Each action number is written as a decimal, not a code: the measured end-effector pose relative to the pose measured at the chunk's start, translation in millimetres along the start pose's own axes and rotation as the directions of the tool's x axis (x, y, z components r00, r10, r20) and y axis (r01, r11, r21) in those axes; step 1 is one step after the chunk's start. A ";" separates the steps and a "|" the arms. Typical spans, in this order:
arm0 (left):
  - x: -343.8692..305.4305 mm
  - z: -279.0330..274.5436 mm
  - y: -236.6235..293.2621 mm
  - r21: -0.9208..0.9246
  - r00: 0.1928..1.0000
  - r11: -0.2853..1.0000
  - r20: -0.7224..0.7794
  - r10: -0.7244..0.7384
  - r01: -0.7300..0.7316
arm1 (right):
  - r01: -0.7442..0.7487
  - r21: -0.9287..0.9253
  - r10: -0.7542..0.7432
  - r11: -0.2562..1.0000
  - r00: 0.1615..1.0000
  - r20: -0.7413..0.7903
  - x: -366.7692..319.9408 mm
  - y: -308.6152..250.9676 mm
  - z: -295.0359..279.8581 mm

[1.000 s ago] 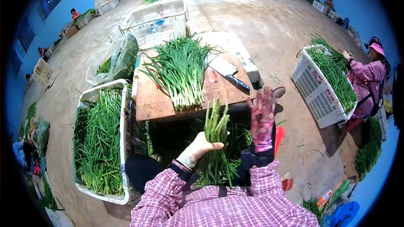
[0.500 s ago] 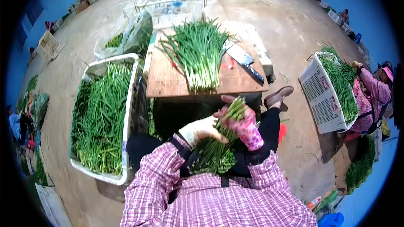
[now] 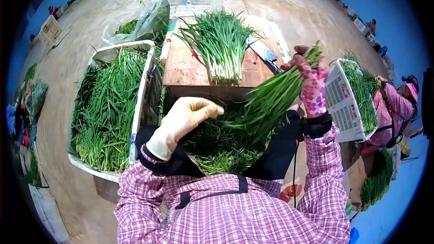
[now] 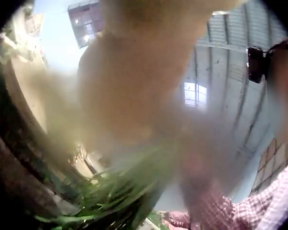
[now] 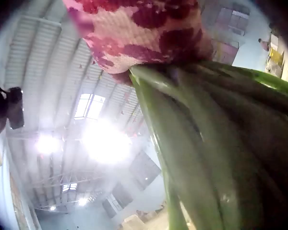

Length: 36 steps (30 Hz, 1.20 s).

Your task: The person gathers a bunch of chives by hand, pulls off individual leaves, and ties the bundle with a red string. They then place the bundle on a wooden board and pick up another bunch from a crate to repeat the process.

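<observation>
My right hand (image 3: pixel 312 79), in a pink flowered glove, grips a bunch of garlic chives (image 3: pixel 278 95) near its stem ends, right of the wooden board (image 3: pixel 181 70). The stems point up, and the long leaves trail down to the left. In the right wrist view the leaves (image 5: pixel 197 143) hang large below the glove. My left hand (image 3: pixel 185 119), in a cream rubber glove, is raised left of the leaf tips with its fingers loosely bent and nothing visible in them. On the board lie a larger bunch of chives (image 3: pixel 221 45) and a cleaver (image 3: pixel 264 52).
A white crate (image 3: pixel 147 77) full of greens stands at the left, with a clear plastic bag (image 3: pixel 156 20) of greens behind it. Loose greens (image 3: pixel 230 158) lie between my knees. Another white crate (image 3: pixel 337 92) stands at the right, beside a seated person (image 3: pixel 391 113).
My right hand, open and raised a second ago, has taken the bunch from my left hand and carried it up to the right. My left hand has let go and moved left.
</observation>
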<state>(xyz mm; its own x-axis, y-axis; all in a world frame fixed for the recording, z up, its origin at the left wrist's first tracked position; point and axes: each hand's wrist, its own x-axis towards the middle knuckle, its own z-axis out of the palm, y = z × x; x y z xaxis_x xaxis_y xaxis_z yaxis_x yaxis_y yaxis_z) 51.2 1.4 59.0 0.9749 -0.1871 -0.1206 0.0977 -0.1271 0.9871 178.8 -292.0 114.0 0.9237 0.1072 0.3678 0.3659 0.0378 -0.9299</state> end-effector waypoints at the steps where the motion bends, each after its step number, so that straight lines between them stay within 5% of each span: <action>1: -8.8 3.7 3.0 -0.082 0.998 0.996 0.068 -0.010 0.016 | 0.047 -0.046 -0.045 0.998 0.999 0.027 0.5 -3.9 4.5; 2: -14.0 9.5 -0.8 -0.183 0.967 0.981 0.255 -0.022 0.070 | 0.089 -0.089 -0.084 0.992 0.995 0.054 -2.1 -5.9 9.3; 5: -22.0 51.3 -41.0 -0.552 0.769 0.775 0.624 0.138 0.308 | 0.181 -0.073 -0.122 0.981 0.862 0.492 -38.7 -7.8 38.1; 7: -44.3 78.5 -54.6 -0.707 0.765 0.563 0.615 0.191 0.428 | 0.229 -0.090 -0.071 0.969 0.611 0.789 -73.2 -31.4 65.0; 8: -60.1 91.7 -50.4 -0.807 0.878 0.466 0.464 0.118 0.363 | 0.278 0.009 -0.152 0.961 0.498 0.854 -91.9 -26.9 78.3; 9: -63.0 89.8 -77.1 -0.878 0.835 0.250 0.469 0.288 0.408 | 0.307 0.116 -0.233 0.945 0.376 0.897 -112.5 -20.0 92.3; 10: -83.2 76.1 -66.3 -0.829 0.859 0.298 0.509 0.048 0.474 | 0.331 0.194 -0.289 0.923 0.265 0.920 -129.2 -14.7 106.2; 12: -114.1 67.8 -54.5 -0.835 0.843 0.112 0.532 -0.081 0.538 | 0.423 0.276 -0.341 0.863 0.084 0.936 -148.7 -8.2 132.4; 13: -122.3 71.3 -50.7 -0.848 0.854 -0.097 0.519 0.047 0.521 | 0.469 0.321 -0.366 0.823 0.006 0.931 -154.3 -7.2 144.0; 15: -131.9 69.6 -29.7 -0.941 0.943 -0.082 0.323 0.086 0.330 | 0.546 0.390 -0.390 0.742 -0.122 0.913 -159.6 -7.7 162.8; 18: -138.6 60.1 -46.3 -0.753 0.897 -0.488 0.353 0.266 0.441 | 0.595 0.468 -0.391 0.653 -0.264 0.882 -161.2 -17.0 178.7; 20: -138.4 46.1 -43.7 -0.944 0.964 -0.203 0.264 0.009 0.260 | 0.592 0.489 -0.377 0.640 -0.313 0.872 -155.0 -30.8 178.0; 22: -136.2 29.2 -33.6 -0.984 0.975 0.139 0.076 -0.210 0.107 | 0.541 0.437 -0.336 0.718 -0.279 0.899 -137.9 -61.1 159.7; 23: -134.3 21.3 -26.5 -0.947 0.975 0.317 -0.023 -0.219 0.049 | 0.490 0.405 -0.355 0.772 -0.196 0.914 -126.3 -74.2 144.6; 25: -123.6 13.0 -16.4 -0.770 0.971 0.619 -0.234 -0.047 -0.156 | 0.419 0.321 -0.400 0.849 0.112 0.910 -98.4 -61.7 119.0; 27: -107.2 8.7 7.6 -0.638 0.939 0.715 -0.335 0.076 -0.286 | 0.175 -0.198 0.060 0.964 0.586 0.808 -88.8 -50.8 112.5; 29: -83.6 4.1 29.2 -0.415 0.900 0.842 -0.400 0.174 -0.346 | -0.128 -0.079 0.139 0.989 0.580 0.803 -65.1 -34.5 134.9; 30: -54.8 -9.2 13.2 -0.105 0.831 0.900 -0.440 0.340 -0.423 | -0.047 -0.002 0.030 0.999 0.604 0.796 -52.0 -31.5 145.1; 31: -24.3 -23.8 -1.9 0.214 0.749 0.861 -0.425 0.508 -0.462 | -0.092 0.099 -0.020 0.991 0.625 0.781 -35.0 -21.2 150.5; 33: 7.6 -36.8 34.1 0.724 0.702 0.645 -0.327 0.633 -0.244 | -0.174 0.223 -0.043 0.959 0.691 0.721 -3.1 -16.4 161.3; 34: 23.7 -47.0 45.9 0.639 0.638 0.634 -0.276 0.718 -0.436 | -0.211 0.251 -0.016 0.945 0.736 0.677 12.0 -21.9 166.7; 35: 30.5 -53.7 54.9 0.502 0.662 0.701 -0.295 0.690 -0.507 | 0.257 0.001 -0.203 0.967 0.762 0.615 30.9 -18.3 172.6; 36: 37.4 -60.4 64.1 0.351 0.683 0.749 -0.312 0.660 -0.562 | 0.226 0.111 -0.249 0.968 0.796 0.552 45.6 -20.1 181.5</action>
<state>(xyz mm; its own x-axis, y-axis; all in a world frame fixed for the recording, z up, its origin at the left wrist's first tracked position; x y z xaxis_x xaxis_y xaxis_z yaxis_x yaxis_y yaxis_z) 106.0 45.1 124.1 0.7933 0.0925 0.6018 -0.5453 -0.3318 0.7697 192.9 -107.5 148.7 0.5810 0.6247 0.5217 0.5501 0.1710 -0.8174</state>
